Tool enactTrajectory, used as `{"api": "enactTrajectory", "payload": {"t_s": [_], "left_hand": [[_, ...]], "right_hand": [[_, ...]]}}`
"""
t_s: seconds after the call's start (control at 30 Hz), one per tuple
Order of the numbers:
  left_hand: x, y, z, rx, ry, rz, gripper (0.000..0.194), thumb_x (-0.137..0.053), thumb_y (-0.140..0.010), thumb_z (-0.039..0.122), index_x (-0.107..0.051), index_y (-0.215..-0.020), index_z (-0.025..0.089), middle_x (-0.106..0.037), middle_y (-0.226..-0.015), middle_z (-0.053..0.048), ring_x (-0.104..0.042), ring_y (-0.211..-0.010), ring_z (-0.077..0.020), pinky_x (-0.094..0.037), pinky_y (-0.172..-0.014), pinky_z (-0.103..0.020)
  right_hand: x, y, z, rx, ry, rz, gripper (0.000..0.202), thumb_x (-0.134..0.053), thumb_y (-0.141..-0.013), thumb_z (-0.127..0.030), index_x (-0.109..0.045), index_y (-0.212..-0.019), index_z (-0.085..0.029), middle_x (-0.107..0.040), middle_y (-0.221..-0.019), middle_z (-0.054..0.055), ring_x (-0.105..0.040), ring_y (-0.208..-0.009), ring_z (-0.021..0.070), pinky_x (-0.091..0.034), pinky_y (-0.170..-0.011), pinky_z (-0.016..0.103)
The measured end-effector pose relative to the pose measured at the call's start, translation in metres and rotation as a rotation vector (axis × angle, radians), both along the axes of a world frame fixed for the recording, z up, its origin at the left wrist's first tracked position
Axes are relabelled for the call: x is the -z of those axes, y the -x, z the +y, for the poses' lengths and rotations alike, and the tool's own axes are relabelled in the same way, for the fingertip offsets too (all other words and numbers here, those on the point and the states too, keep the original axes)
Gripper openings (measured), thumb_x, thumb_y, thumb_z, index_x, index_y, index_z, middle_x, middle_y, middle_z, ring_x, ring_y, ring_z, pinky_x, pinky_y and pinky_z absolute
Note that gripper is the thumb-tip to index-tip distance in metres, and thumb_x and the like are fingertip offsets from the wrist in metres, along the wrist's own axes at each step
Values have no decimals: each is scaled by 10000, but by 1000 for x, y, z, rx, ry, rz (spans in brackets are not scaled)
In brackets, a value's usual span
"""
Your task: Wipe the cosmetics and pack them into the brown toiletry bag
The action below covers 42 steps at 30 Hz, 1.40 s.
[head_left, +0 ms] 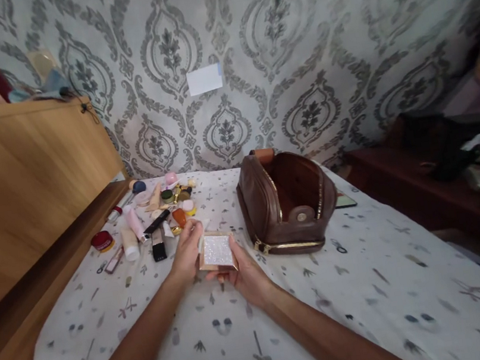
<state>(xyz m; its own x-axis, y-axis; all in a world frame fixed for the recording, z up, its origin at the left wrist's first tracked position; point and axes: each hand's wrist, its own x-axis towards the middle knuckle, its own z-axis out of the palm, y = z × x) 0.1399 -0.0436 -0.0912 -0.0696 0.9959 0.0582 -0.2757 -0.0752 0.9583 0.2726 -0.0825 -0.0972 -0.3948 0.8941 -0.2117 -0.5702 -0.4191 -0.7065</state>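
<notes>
A square compact (217, 251) with a glittery silver top and gold edges is held between both hands over the patterned cloth. My left hand (186, 253) grips its left side, with something white and thin at the fingertips. My right hand (248, 272) holds the right edge, its fingers curled underneath. Just to the right stands a brown leather bag (286, 203), its zipped top wide open. Left of my hands lie several cosmetics, among them a white tube (130, 244), a pink tube (134, 222), a black-ended bottle (158, 245) and a dark red jar (102, 241).
The printed white cloth (245, 335) covers the surface. A wooden panel (29, 187) rises at the left, and a patterned wall with a white paper (204, 79) stands behind. Behind the bag lies a flat item (345, 200). Dark items sit on a reddish-brown surface (386, 194) at right.
</notes>
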Motion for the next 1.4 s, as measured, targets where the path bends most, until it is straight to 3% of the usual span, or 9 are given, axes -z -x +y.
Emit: {"api": "enactTrajectory", "payload": {"t_s": [0.1, 0.17, 0.47, 0.63, 0.8, 0.97, 1.13, 1.27, 1.4], "left_hand": [[6, 8, 12, -101, 38, -77, 302, -711, -795, 491, -572, -919, 254, -658, -908, 25, -630, -797, -122, -496, -689, -211], [6, 14, 14, -87, 51, -105, 303, -717, -789, 467, -581, -961, 258, -675, -985, 4, -648, -879, -143, -511, -742, -235], [-9, 24, -4, 273, 7, -10, 379, -839, -647, 362, -557, -859, 222, -647, -839, 8, -605, -684, -143, -473, -589, -235], [-4, 22, -1, 195, -72, 82, 389, -831, -661, 368, -485, -769, 224, -582, -741, 55, -544, -637, -113, -412, -550, -200], [-2, 21, 0, 55, -96, 124, 336, -755, -754, 436, -490, -827, 241, -575, -760, 56, -524, -633, -113, -430, -597, -221], [-3, 20, -1, -67, -74, 114, 297, -679, -818, 516, -536, -862, 260, -532, -773, 48, -494, -645, -119, -413, -577, -215], [7, 18, 1, -104, -56, 52, 268, -636, -855, 532, -549, -836, 280, -525, -765, 51, -521, -704, -120, -449, -636, -198], [9, 16, 2, -100, -55, -3, 224, -609, -874, 514, -578, -958, 310, -615, -967, 39, -591, -923, -132, -480, -808, -215], [5, 14, -1, -41, -102, -12, 216, -614, -863, 492, -555, -910, 290, -602, -872, 38, -587, -830, -141, -482, -755, -229]], "right_hand": [[1, -1, 3, 17, 1, 7, 435, -356, -1034, -461, -647, -1112, -147, -755, -757, 77, -682, -495, 156, -433, -431, 203], [4, -2, 5, 21, 5, 9, 434, -383, -1021, -482, -643, -1131, -152, -754, -750, 78, -686, -502, 166, -429, -430, 207], [7, 0, 10, 76, -52, 0, 465, -456, -980, -529, -616, -1244, -182, -766, -836, 67, -679, -542, 168, -461, -464, 238], [9, 1, 8, 127, -144, -48, 511, -614, -879, -558, -631, -1237, -193, -757, -980, 84, -707, -746, 211, -518, -525, 274], [9, 4, 8, 65, -147, -76, 571, -633, -848, -595, -632, -1240, -181, -758, -929, 94, -717, -736, 229, -461, -456, 252], [12, 6, 9, 7, -133, -101, 623, -543, -883, -652, -630, -1252, -158, -765, -870, 97, -710, -641, 213, -416, -440, 239], [12, 3, 13, -11, -40, -56, 569, -323, -1004, -583, -647, -1190, -155, -767, -817, 82, -680, -541, 172, -431, -461, 236], [7, 0, 15, -16, 7, 19, 609, -187, -1034, -548, -625, -1216, -167, -769, -839, 82, -673, -514, 165, -422, -441, 231], [3, -3, 15, 11, 2, 88, 597, -190, -1034, -543, -634, -1204, -183, -769, -838, 81, -686, -530, 172, -427, -450, 230]]}}
